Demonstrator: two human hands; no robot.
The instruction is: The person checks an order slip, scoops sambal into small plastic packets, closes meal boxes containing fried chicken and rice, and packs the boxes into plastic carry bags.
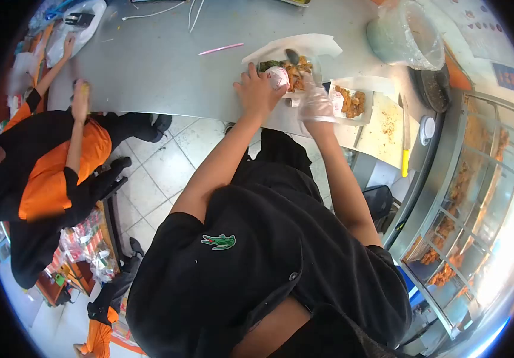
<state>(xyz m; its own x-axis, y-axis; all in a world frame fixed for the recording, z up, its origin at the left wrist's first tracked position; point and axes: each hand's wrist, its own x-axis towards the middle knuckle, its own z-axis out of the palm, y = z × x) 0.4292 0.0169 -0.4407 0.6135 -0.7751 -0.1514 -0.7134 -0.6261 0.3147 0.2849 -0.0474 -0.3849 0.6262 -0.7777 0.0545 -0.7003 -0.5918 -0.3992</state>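
On the steel counter's near edge lies a food container (297,76) with browned pieces, something green and a dark spoon (293,56) in it. My left hand (257,90) is bare, its fingers spread at the container's left side, touching a small white-and-pink wrapped item (278,77). A clear plastic glove covers my right hand (317,102), which is at the container's right side; its fingers are blurred, and what they hold, if anything, cannot be made out. Just right of it is a second container (354,102) of chopped browned food, with white paper behind.
A knife (406,131) with a yellow handle lies by a stained cutting board (382,128). Behind stands a plastic-lined bucket (406,36). A pink pen (221,49) lies on the steel counter (149,65). A co-worker in orange and black (60,167) works at left; a glass food cabinet (466,215) stands right.
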